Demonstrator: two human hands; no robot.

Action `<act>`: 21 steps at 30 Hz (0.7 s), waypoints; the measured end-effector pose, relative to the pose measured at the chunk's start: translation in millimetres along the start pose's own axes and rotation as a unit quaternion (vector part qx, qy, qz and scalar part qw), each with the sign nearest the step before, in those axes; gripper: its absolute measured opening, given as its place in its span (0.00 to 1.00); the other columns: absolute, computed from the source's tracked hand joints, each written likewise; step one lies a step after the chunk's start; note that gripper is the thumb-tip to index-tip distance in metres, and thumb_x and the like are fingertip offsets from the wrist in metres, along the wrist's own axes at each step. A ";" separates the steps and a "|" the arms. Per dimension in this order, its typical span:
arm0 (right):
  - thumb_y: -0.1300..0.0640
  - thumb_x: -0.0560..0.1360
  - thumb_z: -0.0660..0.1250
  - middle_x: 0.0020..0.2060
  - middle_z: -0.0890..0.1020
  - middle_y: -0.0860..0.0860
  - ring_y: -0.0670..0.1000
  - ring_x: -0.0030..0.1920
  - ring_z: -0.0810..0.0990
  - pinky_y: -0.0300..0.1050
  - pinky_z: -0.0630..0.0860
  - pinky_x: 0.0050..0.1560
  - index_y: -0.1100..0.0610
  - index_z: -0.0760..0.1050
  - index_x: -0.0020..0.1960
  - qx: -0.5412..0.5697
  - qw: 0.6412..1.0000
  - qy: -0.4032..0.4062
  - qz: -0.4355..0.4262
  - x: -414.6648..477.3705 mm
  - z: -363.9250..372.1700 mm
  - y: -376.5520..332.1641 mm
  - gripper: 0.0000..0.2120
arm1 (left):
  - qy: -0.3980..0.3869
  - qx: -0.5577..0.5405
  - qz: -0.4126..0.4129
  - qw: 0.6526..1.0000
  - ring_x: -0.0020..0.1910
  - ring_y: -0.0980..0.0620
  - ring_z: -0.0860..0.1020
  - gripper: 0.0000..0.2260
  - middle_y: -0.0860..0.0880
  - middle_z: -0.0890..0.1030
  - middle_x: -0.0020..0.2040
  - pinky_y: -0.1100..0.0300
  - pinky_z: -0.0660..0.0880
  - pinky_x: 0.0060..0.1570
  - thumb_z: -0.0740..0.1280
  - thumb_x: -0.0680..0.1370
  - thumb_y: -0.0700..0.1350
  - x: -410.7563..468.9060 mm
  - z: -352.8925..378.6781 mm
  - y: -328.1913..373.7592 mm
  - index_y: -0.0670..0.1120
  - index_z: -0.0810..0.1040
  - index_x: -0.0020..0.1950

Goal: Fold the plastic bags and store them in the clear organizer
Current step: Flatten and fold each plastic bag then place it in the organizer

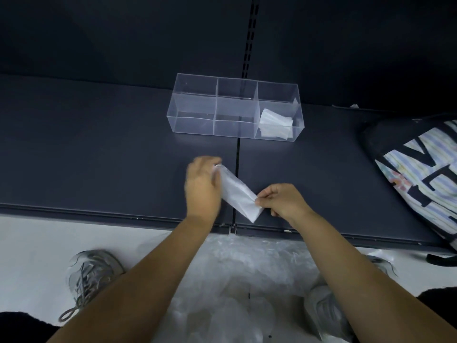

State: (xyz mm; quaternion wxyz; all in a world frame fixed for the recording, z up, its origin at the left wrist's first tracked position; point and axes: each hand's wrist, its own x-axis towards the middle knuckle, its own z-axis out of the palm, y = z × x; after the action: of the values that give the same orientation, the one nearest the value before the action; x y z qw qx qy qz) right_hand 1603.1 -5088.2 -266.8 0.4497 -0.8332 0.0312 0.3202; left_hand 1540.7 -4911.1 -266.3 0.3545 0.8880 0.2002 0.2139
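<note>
**Folded bag held between both hands above the shelf**

Nearest, a heap of loose plastic bags (235,280) lies on the floor between two grey shoes (91,276). Above the dark shelf (99,157), a bag folded into a narrow strip (237,194) runs slantwise between the hands. The right hand (279,201) pinches its near end, and the left hand (201,186), blurred, grips its far end. Beyond stands the clear organizer (195,125), with folded bags (275,126) in its right compartment.
</note>
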 end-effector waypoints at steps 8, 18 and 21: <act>0.60 0.72 0.73 0.22 0.77 0.45 0.42 0.21 0.71 0.34 0.67 0.23 0.57 0.81 0.43 0.002 0.999 -0.040 0.028 -21.2 -7.3 -8.9 0.01 | -0.259 0.021 0.172 0.950 0.72 0.48 0.66 0.29 0.45 0.70 0.72 0.58 0.57 0.73 0.71 0.75 0.49 -74.4 16.6 -3.4 0.41 0.67 0.73; 0.63 0.70 0.74 0.59 0.78 0.37 0.44 0.36 0.74 0.35 0.74 0.47 0.45 0.73 0.63 0.018 0.986 -0.122 -0.111 -30.8 -22.1 -7.3 0.27 | -0.232 -0.167 -0.055 0.957 0.42 0.49 0.81 0.13 0.45 0.84 0.43 0.57 0.76 0.45 0.61 0.82 0.48 -50.6 -0.1 7.4 0.50 0.79 0.63; 0.68 0.70 0.73 0.54 0.82 0.47 0.41 0.32 0.73 0.33 0.73 0.41 0.54 0.76 0.61 0.010 0.984 -0.139 -0.113 -21.7 -0.2 -6.7 0.22 | -0.242 -0.198 -0.126 0.941 0.47 0.50 0.80 0.13 0.46 0.83 0.48 0.56 0.76 0.52 0.61 0.82 0.46 -35.1 0.7 5.6 0.43 0.81 0.59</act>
State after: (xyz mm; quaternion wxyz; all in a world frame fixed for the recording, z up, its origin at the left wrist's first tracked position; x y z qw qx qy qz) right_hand 1588.3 -5089.4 -249.6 0.4915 -0.7741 -0.1229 0.3796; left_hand 1513.1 -4933.1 -271.1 0.5849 0.7925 0.1720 -0.0186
